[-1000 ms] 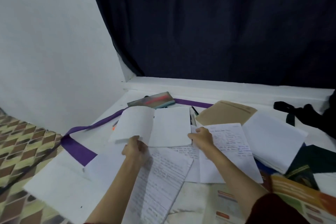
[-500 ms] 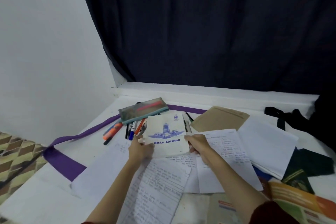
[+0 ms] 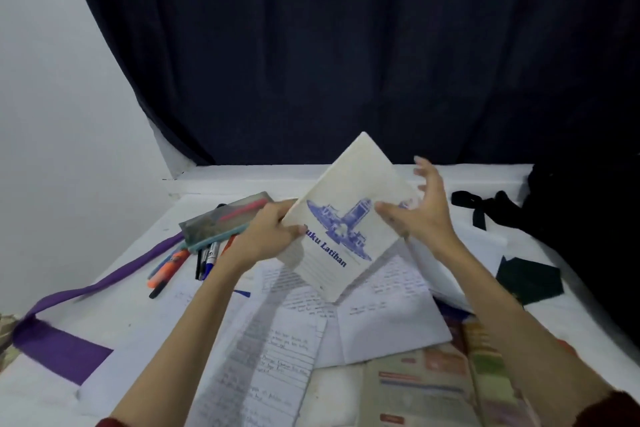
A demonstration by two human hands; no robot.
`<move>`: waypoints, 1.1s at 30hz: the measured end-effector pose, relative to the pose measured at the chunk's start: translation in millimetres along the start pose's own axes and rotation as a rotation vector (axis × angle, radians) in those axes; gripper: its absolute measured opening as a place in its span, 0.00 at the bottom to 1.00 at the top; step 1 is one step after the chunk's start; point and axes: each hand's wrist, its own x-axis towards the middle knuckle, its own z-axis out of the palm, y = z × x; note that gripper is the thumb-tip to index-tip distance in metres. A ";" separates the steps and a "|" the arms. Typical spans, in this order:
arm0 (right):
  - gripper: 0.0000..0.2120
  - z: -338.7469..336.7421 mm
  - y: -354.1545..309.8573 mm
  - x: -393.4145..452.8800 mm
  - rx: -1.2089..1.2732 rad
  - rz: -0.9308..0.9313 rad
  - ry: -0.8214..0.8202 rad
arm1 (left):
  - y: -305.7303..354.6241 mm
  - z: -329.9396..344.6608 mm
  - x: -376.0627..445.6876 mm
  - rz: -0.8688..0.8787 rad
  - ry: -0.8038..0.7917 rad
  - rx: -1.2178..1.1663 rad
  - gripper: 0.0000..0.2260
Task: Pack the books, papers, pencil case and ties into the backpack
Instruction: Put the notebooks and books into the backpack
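Before a dark curtain point(image 3: 346, 45), we see a white surface point(image 3: 121, 305) strewn with school things. One exercise book point(image 3: 349, 218), titled "Buku Latihan", is raised and tilted above several handwritten papers point(image 3: 277, 357). The left hand point(image 3: 270, 236) pinches its left edge; the right hand point(image 3: 419, 211) sits at its right edge, fingers spread and relaxed. We count one pencil case point(image 3: 221, 218) over a handful of loose pens point(image 3: 173, 262), one purple tie point(image 3: 69, 347), one dark tie point(image 3: 478, 204) and one colourful booklet point(image 3: 433, 388).
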 end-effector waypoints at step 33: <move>0.21 -537.1 120.3 -41.5 0.579 0.340 0.333 | 257.5 419.7 -13.0 0.852 -0.535 0.496 0.22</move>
